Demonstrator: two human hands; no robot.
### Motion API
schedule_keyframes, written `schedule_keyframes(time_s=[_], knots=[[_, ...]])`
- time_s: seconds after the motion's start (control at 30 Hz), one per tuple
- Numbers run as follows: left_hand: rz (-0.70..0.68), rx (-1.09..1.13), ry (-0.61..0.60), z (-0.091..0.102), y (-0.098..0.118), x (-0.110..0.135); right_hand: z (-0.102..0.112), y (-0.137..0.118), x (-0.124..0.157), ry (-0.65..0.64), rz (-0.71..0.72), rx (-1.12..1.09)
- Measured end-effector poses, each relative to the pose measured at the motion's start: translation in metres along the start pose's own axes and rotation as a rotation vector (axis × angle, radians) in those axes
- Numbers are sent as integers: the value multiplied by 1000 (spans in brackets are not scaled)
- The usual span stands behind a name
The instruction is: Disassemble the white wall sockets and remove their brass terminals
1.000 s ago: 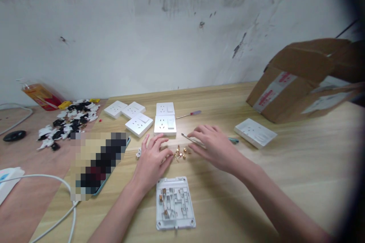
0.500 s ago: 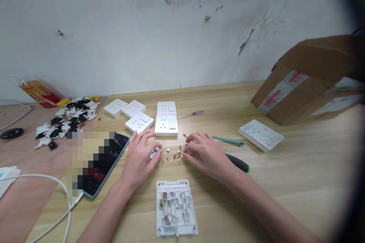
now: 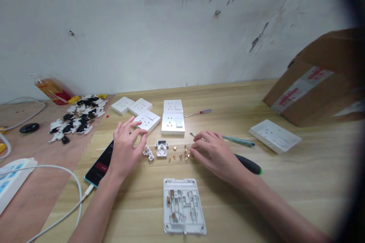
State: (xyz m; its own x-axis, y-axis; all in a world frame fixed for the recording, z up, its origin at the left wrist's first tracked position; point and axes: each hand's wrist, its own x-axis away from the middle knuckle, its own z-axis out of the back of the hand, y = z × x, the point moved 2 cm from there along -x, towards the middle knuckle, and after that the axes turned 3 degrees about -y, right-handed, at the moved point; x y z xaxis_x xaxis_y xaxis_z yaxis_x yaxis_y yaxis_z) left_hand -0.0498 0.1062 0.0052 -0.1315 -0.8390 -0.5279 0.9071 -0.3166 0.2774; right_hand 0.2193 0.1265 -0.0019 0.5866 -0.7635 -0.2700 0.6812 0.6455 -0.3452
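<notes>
Just below the white socket panel (image 3: 172,123), on the table (image 3: 245,201): two small white plastic socket parts (image 3: 161,148) newly uncovered, left hand (image 3: 124,152) moved off them to their left, fingers spread, nothing held. Below the panel's right corner: brass terminals (image 3: 186,154) scattered in a short row, right hand (image 3: 213,155) half curled at their edge, slim metal tool (image 3: 198,137) pinched in its fingers. Any hold on a terminal impossible to tell. Farther below the panel: open socket backplate (image 3: 184,207), lying flat.

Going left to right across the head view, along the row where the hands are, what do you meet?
Left hand, white plastic terminal piece, socket core, brass contacts, right hand, black tool handle.
</notes>
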Motion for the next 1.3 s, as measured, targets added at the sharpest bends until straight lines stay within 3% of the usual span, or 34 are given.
schedule_keyframes(time_s=[0.43,0.73,0.9,1.1,1.3], knots=[[-56,-5,-20,-7,13,2,8,16,0,161,-18,21],[-104,9,-93,-17,25,6,7,17,-1,149,-16,33],[-208,49,-164,-23,40,9,8,15,0,123,-5,60],[-295,41,-263,-29,51,13,15,16,0,197,-2,93],[-272,20,-266,-28,46,12,13,20,2,99,11,134]])
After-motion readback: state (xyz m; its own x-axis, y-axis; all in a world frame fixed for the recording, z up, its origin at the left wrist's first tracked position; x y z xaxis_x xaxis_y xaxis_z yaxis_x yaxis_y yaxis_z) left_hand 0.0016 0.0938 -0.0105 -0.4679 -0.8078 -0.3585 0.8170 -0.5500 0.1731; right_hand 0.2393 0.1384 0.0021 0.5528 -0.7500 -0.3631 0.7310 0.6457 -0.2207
